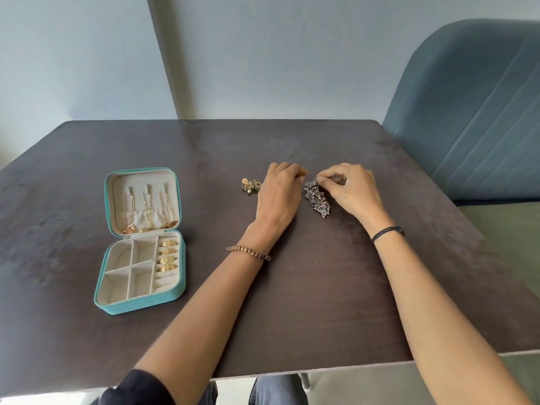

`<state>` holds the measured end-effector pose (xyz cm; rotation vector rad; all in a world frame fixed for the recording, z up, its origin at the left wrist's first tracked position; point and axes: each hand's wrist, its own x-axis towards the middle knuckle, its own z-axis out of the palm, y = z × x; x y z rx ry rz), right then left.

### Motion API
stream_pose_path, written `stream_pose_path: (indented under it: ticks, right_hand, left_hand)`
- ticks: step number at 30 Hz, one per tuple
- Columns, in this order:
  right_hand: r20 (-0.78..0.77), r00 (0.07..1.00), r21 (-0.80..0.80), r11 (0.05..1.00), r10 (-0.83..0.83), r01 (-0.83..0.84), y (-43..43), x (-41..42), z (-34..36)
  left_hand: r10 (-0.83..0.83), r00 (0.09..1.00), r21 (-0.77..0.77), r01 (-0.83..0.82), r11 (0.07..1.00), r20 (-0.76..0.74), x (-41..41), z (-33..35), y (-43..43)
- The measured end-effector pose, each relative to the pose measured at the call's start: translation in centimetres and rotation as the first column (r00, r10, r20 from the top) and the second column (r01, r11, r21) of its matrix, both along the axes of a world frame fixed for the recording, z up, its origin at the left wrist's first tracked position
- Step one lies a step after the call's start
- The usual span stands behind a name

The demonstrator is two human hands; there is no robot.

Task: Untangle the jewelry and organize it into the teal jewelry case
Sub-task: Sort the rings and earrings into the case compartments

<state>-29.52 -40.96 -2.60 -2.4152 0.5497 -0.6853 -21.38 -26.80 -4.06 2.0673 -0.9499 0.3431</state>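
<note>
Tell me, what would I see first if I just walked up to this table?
First, the open teal case on the left of the table, gold rings lined up inside and chains hanging in its lid. Then, mid-table, the right hand pinches the top of some dark silver jewelry, the left hand curled beside it, a small gold-and-green piece just left of that hand.

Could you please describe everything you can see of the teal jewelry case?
The square teal jewelry case lies open on the dark table, apart from the left hand and right hand. Its cream-lined lid leans back, gold chains hanging from three hooks. The base has four empty compartments and a ring roll holding four gold rings.
</note>
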Motion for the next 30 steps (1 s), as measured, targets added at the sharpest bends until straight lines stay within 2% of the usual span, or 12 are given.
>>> stream_pose_path:
  ticks: [3,8,12,17,19,22,25,30]
  right_hand:
    - [0.023,1.0,-0.005,1.0,0.01,-0.01,0.0,0.0,-0.1]
    - [-0.033,0.997,-0.103,0.992,0.075,-0.078,0.3,0.4,-0.6]
    - [0.027,0.997,-0.041,0.997,0.073,-0.072,0.4,0.6,-0.6]
    - [0.17,0.983,0.061,0.995,0.066,-0.078,0.5,0.4,-0.1]
    - [0.276,0.958,0.23,0.963,0.073,-0.14,0.6,0.4,0.2]
    - [0.419,0.906,0.441,0.86,0.056,-0.257,0.8,0.3,0.7]
    - [0.464,0.883,0.469,0.829,0.064,-0.306,0.7,0.2,1.0]
    - [0.469,0.879,0.491,0.801,0.089,-0.343,0.8,0.2,1.0]
  left_hand:
    - [-0.002,1.0,0.024,0.003,1.0,-0.025,0.3,0.0,-0.4]
    - [-0.025,0.999,0.074,0.027,0.997,-0.025,0.1,0.1,-0.5]
    - [-0.073,0.995,0.073,0.078,0.994,-0.066,0.4,0.0,-0.6]
    - [-0.068,0.984,-0.099,0.052,0.994,-0.166,1.0,-0.1,-0.4]
    - [-0.081,0.974,-0.197,0.039,0.98,-0.213,1.0,0.2,-0.2]
    - [-0.172,0.935,-0.323,0.066,0.944,-0.31,0.7,0.8,0.0]
    - [-0.312,0.87,-0.411,0.142,0.9,-0.382,0.6,0.8,-0.1]
    - [-0.405,0.819,-0.444,0.211,0.871,-0.407,0.8,0.4,-0.4]
